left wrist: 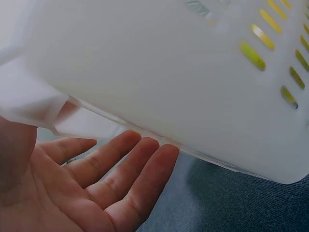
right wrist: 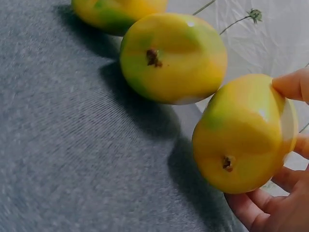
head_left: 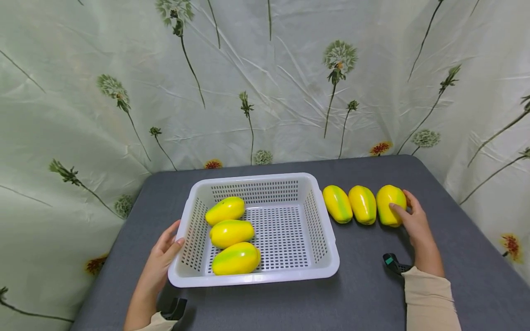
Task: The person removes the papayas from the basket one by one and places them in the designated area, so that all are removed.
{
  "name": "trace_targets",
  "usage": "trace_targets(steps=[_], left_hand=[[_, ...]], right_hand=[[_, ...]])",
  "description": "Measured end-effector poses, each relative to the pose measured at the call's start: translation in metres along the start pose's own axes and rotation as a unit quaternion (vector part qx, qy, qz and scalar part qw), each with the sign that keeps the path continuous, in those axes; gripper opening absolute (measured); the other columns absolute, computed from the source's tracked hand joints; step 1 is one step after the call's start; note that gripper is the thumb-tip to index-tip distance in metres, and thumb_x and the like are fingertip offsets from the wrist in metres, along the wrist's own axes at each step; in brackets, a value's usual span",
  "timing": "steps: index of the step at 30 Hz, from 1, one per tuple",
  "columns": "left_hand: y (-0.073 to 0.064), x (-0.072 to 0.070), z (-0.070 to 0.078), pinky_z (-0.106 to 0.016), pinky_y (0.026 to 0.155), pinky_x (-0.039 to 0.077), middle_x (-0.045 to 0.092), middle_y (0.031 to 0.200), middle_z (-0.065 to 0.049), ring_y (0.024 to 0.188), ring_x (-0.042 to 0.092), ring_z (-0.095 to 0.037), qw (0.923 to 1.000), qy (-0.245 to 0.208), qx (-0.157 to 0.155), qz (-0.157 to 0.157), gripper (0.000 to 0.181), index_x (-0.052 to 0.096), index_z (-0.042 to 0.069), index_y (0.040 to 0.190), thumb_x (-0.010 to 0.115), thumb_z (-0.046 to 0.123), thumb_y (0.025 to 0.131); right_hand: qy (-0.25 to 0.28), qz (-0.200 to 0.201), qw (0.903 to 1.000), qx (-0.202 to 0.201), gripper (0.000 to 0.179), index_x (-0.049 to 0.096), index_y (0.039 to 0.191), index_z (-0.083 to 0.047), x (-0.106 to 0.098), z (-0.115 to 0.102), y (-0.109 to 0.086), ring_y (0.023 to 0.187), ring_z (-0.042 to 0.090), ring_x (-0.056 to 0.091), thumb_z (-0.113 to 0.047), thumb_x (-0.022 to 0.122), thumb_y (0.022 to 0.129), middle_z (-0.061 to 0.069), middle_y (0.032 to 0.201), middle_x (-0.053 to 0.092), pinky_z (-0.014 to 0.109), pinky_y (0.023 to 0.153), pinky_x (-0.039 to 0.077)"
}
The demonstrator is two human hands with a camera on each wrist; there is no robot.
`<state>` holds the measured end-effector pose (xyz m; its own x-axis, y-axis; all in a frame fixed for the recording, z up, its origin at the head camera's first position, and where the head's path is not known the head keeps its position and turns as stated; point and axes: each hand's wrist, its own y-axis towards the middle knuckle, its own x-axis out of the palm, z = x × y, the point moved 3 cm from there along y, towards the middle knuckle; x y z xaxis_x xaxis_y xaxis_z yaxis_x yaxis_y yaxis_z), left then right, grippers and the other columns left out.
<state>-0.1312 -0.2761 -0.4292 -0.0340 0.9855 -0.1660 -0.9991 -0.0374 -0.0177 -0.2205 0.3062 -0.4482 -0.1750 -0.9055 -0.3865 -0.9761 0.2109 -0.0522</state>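
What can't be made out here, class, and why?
- Left wrist view: fruit, mostly behind the basket wall.
- Right wrist view: uppermost fruit, cut off by the top edge; right hand, by the right edge.
- Head view: some fingers of the left hand, hidden by hand and basket.

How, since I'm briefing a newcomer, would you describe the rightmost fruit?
On the grey table, right of the white basket, three yellow-green fruits lie in a row. Find the rightmost fruit: it alone is held by the right hand.
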Motion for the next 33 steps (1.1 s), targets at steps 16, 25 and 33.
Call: trace_targets(steps=[16,25,33], left_hand=[[0.000,-0.001,0.000,-0.039,0.062,0.052,0.050,0.110,-0.002,0.085,0.060,-0.015,1.0000,-0.006,0.005,-0.002,0.054,0.020,0.012,0.141,0.047,0.018,0.095],[0.000,-0.001,0.001,-0.039,0.062,0.052,0.050,0.110,-0.001,0.085,0.060,-0.015,0.9999,-0.007,0.011,-0.001,0.054,0.020,0.011,0.141,0.047,0.017,0.094],[0.000,0.000,0.001,-0.039,0.062,0.052,0.049,0.112,-0.003,0.085,0.060,-0.015,1.0000,-0.003,0.009,-0.001,0.055,0.020,0.012,0.142,0.047,0.019,0.094]], right_hand=[[-0.017,0.008,0.9997,0.017,0.084,0.001,0.143,-0.004,0.011,0.007,0.005,0.123,0.049,0.019,-0.043,0.050,0.088,0.030,0.142,0.006,0.057,0.093,0.027],[-0.010,0.034,0.9992,0.021,0.080,0.005,0.144,-0.005,0.011,0.000,0.000,0.125,0.047,0.015,-0.040,0.050,0.089,0.027,0.143,0.003,0.058,0.095,0.024],[-0.017,0.075,0.9970,0.000,0.074,0.014,0.143,-0.005,0.010,-0.012,-0.002,0.127,0.042,0.014,-0.039,0.051,0.089,0.024,0.142,0.007,0.055,0.098,0.020]])
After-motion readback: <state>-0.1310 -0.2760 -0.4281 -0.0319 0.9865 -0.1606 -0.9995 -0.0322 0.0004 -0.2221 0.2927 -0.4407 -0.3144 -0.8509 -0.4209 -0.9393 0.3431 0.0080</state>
